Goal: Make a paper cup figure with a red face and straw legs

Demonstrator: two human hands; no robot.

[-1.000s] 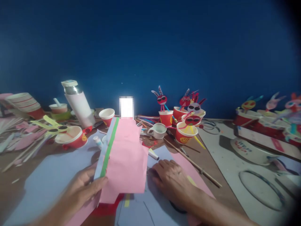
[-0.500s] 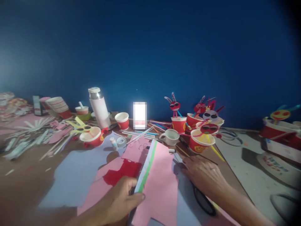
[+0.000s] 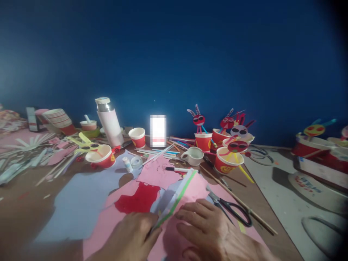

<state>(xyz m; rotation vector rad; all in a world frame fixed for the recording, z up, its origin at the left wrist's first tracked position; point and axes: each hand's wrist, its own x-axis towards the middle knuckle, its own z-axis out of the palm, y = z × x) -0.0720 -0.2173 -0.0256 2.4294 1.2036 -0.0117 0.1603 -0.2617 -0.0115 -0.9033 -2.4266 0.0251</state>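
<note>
My left hand is closed around the lower end of a stack of paper strips, white-blue and green along its length. My right hand lies over a pink paper sheet beside the strips, its fingers stretched out and fingertips close to the green edge. Whether those fingertips press on the strips I cannot tell. Just right of the right hand lie black-handled scissors, blades pointing up-left. A piece of red paper rests on pink paper to the left of the strips.
A thin wooden stick slants along the right side. Behind stand a grey cup, a marker, a glue bottle, a flask and red paper cups with paper-faced figures. Blue-grey paper covers the left.
My right hand has moved left and nearer, from beside the scissors onto the pink paper. The scissors and stick now show fully. The strips are tilted further right.
</note>
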